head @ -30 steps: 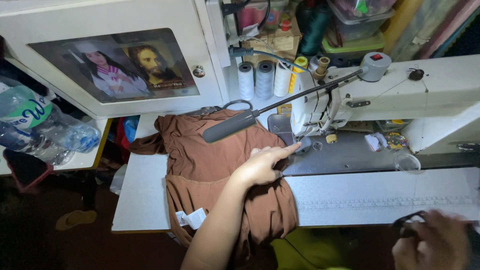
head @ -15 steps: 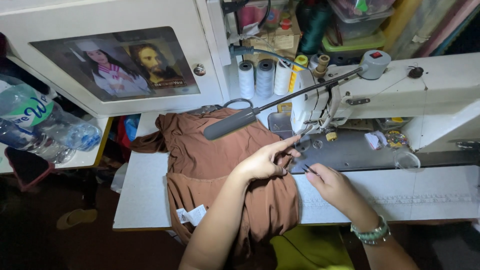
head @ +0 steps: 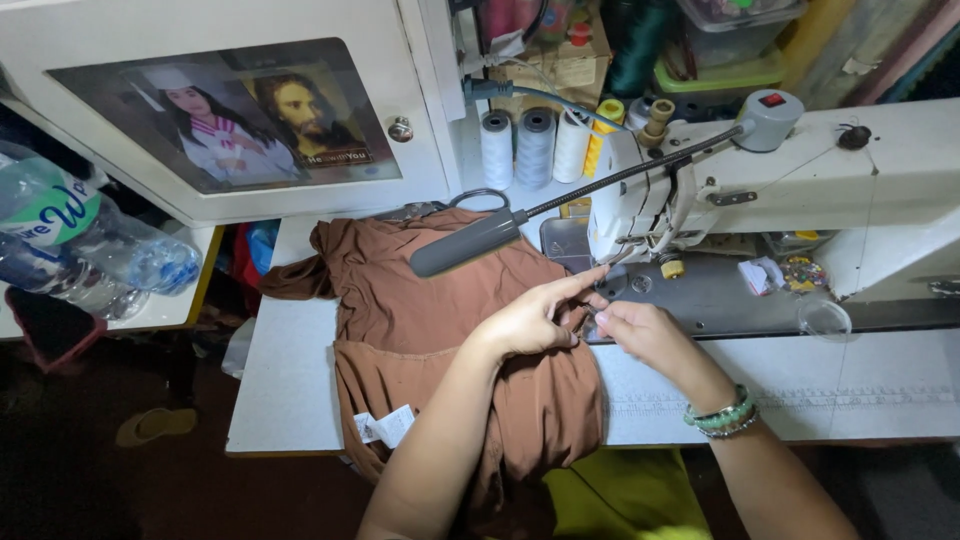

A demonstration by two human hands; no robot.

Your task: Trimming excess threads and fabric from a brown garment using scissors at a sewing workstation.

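1. My left hand [head: 535,320] lies flat-ish on the brown garment [head: 440,320], index finger stretched toward the needle area, the other fingers loosely curled and pressing the fabric edge down rather than gripping it.
2. My right hand [head: 640,335] meets it just beside the presser foot, fingertips pinched together on the edge of the cloth or a thread there; it is too small to tell which. A green bead bracelet [head: 722,415] sits on that wrist.
3. The garment spreads across the white table [head: 290,390], one end at the sewing machine [head: 760,190], the rest hanging over the front edge, with a white label [head: 385,427] showing.
4. As I judge it, I am lining the seam edge up under the foot; the next move calls for keeping the fabric flat and my fingertips away from the needle.
5. The grey gooseneck lamp [head: 470,243] hangs over the cloth.
6. Behind stand thread spools [head: 535,148], white and yellow.
7. A clear lidded tub [head: 740,20] on the shelf above holds small coloured oddments; a plastic water bottle [head: 90,240] lies at the left.
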